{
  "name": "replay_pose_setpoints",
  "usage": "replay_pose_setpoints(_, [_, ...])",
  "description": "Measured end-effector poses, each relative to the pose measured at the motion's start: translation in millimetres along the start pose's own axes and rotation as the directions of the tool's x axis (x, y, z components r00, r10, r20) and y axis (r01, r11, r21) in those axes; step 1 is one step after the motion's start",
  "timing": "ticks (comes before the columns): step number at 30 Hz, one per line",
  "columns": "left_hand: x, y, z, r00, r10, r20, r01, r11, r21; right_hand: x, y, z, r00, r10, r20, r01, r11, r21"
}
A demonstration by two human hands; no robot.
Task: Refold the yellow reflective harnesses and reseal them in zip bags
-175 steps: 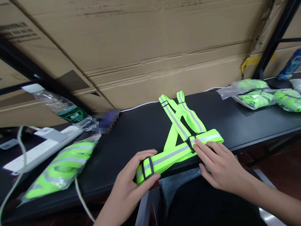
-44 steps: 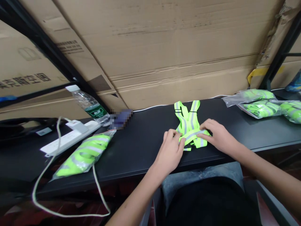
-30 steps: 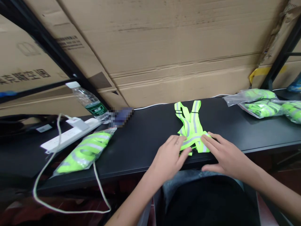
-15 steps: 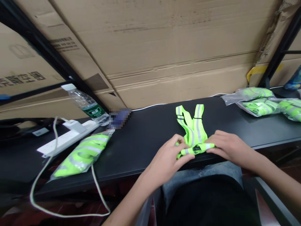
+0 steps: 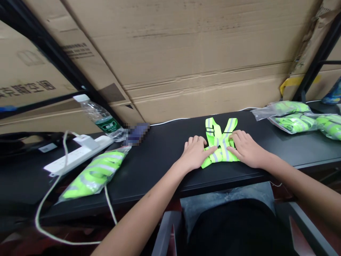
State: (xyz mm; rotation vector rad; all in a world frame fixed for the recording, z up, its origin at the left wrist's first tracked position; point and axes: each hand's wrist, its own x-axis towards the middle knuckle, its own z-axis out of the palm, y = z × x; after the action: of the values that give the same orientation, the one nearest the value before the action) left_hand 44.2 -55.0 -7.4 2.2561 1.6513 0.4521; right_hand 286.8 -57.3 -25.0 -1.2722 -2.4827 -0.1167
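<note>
A fluorescent yellow-green reflective vest (image 5: 223,151) of elastic straps with silver stripes lies on the black table. Its two shoulder straps point away from me in a V, and its lower band is folded across the near end. My left hand (image 5: 195,153) rests open at the left side of the vest, thumb stretched over the band. On the opposite side my right hand (image 5: 247,149) lies open too, its thumb on the straps and its fingers slightly bent. The hands cover both side edges of the vest.
At left, a bagged vest (image 5: 96,174) lies beside a white power strip (image 5: 77,154) with a looping cable. A water bottle (image 5: 106,122) leans near a pixelated object (image 5: 137,134). Several bagged vests (image 5: 295,122) sit at right. Cardboard (image 5: 199,53) stands behind the black table (image 5: 160,156).
The folded band has moved away from the table's near edge and now lies flat across the vest. Both hands have moved forward and gone from pinching the band to resting spread on the vest's sides.
</note>
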Motion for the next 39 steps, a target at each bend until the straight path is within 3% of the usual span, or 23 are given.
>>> replay_pose_setpoints(2, [-4,1,3.1,1.0,0.005,-0.031,-0.004,1.0,0.014,-5,-10,-1,0.995,-0.083,-0.06,0.079,0.995,-0.058])
replay_pose_setpoints(5, [-9,3,7.5,0.997,0.033,-0.064,-0.032,0.999,0.02,-14,-22,-5,0.979,-0.205,0.011,0.204,0.978,0.047])
replay_pose_setpoints(9, [-20,7,11.4,0.994,0.045,-0.095,-0.045,0.999,0.004,-27,-25,-11,0.981,-0.152,0.119,0.115,0.954,0.276])
replay_pose_setpoints(12, [-39,11,12.2,0.984,0.166,-0.064,-0.169,0.985,-0.037,-30,-24,-16,0.981,-0.13,0.145,0.071,0.934,0.351])
replay_pose_setpoints(14, [-56,13,11.9,0.959,0.279,-0.046,-0.282,0.958,-0.059,-33,-25,-17,0.981,-0.135,0.138,0.075,0.925,0.373])
replay_pose_setpoints(18, [-87,12,11.1,0.887,0.458,-0.063,-0.454,0.889,0.061,-43,-32,-16,0.979,-0.171,0.113,0.116,0.917,0.381])
replay_pose_setpoints(26, [-125,-18,18.9,0.722,0.598,-0.348,-0.622,0.781,0.051,-55,-40,-12,0.974,-0.224,0.027,0.206,0.931,0.303])
replay_pose_setpoints(32, [-122,-15,15.6,0.656,0.603,-0.453,-0.685,0.728,-0.024,-53,-39,-12,0.97,-0.242,-0.011,0.235,0.93,0.282])
replay_pose_setpoints(36, [-109,-2,7.0,0.671,0.526,-0.523,-0.672,0.728,-0.131,-54,-40,-12,0.968,-0.249,-0.042,0.25,0.924,0.289])
replay_pose_setpoints(39, [-105,-1,3.2,0.69,0.537,-0.485,-0.67,0.728,-0.146,-54,-41,-12,0.963,-0.265,-0.057,0.271,0.928,0.255])
